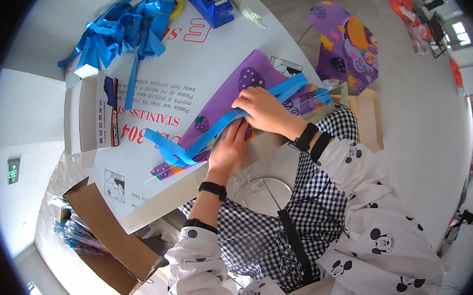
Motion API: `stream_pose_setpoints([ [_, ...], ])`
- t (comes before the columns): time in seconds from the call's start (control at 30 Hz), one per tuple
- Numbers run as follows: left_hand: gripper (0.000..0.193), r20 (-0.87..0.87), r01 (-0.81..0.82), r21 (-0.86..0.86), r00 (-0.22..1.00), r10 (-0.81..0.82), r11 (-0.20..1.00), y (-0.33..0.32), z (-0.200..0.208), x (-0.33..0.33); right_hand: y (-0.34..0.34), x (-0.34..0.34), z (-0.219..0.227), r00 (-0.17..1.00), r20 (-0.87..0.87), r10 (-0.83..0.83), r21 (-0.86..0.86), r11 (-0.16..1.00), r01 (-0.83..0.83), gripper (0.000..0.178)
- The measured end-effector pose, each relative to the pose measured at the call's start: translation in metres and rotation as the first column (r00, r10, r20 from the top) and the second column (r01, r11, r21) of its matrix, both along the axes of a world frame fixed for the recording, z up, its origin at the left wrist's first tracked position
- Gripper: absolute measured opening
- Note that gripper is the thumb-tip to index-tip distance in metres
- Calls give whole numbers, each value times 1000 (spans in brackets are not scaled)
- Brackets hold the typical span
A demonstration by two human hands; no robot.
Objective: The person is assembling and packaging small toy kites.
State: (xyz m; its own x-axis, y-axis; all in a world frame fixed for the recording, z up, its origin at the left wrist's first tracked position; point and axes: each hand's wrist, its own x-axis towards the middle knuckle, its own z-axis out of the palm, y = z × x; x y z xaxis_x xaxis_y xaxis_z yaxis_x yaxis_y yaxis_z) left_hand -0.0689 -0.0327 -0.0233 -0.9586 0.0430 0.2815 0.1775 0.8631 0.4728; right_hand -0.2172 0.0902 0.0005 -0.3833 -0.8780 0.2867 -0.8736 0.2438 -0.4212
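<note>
A folded purple patterned sheet (253, 75) lies on a white cardboard board (187, 68) that serves as the work surface. Blue ribbon strips (177, 150) run across the sheet. My left hand (230, 148) lies flat on the sheet's near edge, fingers together, pressing it down. My right hand (264, 110) presses on the ribbon and sheet just beyond, fingers curled over the blue strip. Both wrists wear black bands.
A heap of blue ribbons (123, 24) and a blue tape dispenser (209, 4) sit at the board's far end. A small open white box (89, 114) stands at left. An open brown carton (111, 238) is below left. Another purple patterned sheet (350, 46) lies on the floor at right.
</note>
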Motion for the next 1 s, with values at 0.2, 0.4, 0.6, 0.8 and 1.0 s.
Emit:
stream_pose_setpoints([
  [0.2, 52, -45, 13, 13, 999, -13, 1000, -2, -2, -1, -2, -2, 4, 995, -32, -93, -47, 995, 92, 26],
  [0.4, 55, -92, -5, -114, 996, -5, 993, 0, -10, -2, -7, -6, 12, 994, -99, -41, -92, 995, 32, 28],
  [0.6, 56, 1, -9, -33, 1000, 9, 999, -2, 1, 5, -10, -6, 25, 995, -65, -81, 83, 993, 86, 18],
  [0.8, 42, -40, -33, 13, 999, 33, 999, 0, -1, 4, -16, 2, 17, 966, 256, -29, 15, 1000, 26, 18],
  [1.0, 27, 62, -104, 161, 994, 95, 981, -4, -4, 8, -15, 29, 21, 814, 578, -63, -159, 969, 187, 18],
])
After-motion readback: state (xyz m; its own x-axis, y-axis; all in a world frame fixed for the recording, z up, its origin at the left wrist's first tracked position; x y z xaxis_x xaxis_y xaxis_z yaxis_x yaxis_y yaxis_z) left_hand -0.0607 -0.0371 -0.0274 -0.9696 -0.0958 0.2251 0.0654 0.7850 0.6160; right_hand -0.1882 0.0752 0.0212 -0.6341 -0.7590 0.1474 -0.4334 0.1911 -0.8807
